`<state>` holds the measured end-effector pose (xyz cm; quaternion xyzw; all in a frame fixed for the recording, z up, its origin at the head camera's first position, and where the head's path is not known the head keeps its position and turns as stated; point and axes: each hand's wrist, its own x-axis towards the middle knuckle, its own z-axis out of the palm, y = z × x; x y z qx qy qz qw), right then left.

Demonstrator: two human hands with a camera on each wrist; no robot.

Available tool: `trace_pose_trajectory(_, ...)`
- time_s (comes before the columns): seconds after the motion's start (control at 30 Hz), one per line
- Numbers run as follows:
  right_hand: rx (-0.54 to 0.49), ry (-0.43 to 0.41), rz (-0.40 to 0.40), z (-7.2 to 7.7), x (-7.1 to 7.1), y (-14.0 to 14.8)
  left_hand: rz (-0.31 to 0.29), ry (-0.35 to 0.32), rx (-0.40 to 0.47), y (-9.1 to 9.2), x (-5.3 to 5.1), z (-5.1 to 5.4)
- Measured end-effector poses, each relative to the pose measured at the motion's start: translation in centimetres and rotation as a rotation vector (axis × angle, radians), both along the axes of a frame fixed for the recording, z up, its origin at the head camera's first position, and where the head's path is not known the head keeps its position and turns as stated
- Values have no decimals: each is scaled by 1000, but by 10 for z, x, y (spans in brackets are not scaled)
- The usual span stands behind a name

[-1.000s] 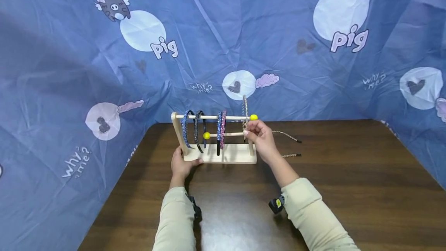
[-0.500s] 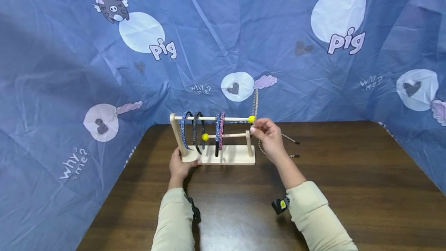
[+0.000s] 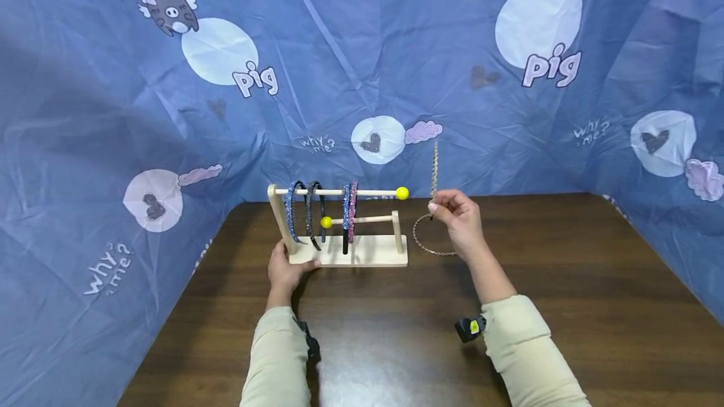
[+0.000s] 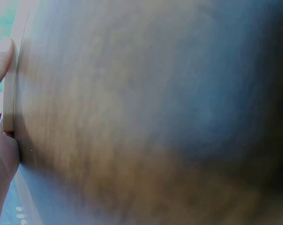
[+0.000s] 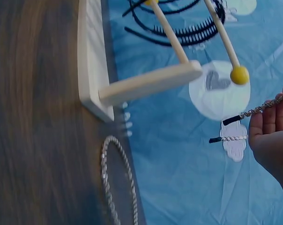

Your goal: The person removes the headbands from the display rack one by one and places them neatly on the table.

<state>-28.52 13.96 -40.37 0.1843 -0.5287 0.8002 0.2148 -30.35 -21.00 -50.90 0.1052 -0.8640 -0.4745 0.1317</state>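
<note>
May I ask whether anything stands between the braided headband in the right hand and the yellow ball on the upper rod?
Nothing visible does: the head and right wrist views both show open space between the braided headband, pinched in the right hand, and the yellow ball.

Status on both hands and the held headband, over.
Left hand grips rack. Right hand pinches braided headband, apart from rack. Second headband on table, beside rack. Nothing seen between held headband and rack.

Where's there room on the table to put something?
The table is bare right of the right sleeve, and between it and the left sleeve, in front of the wooden stand. It's crowded on the stand, where headbands hang, and right of it, where a braided headband lies near the right hand.
</note>
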Motion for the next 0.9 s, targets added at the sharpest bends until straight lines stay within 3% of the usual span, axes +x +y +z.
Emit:
trace_pose_trajectory(0.4, -40, -75, -70, -12, 3, 38, -5, 5, 16, -1, -1, 2)
trace_pose_trajectory(0.63, -106, -128, -78, -25, 7, 63, -9, 14, 23, 1, -5, 3)
trace_pose_trajectory(0.9, -114, -230, -55, -45, 15, 93, 4, -4, 15, 2, -1, 0)
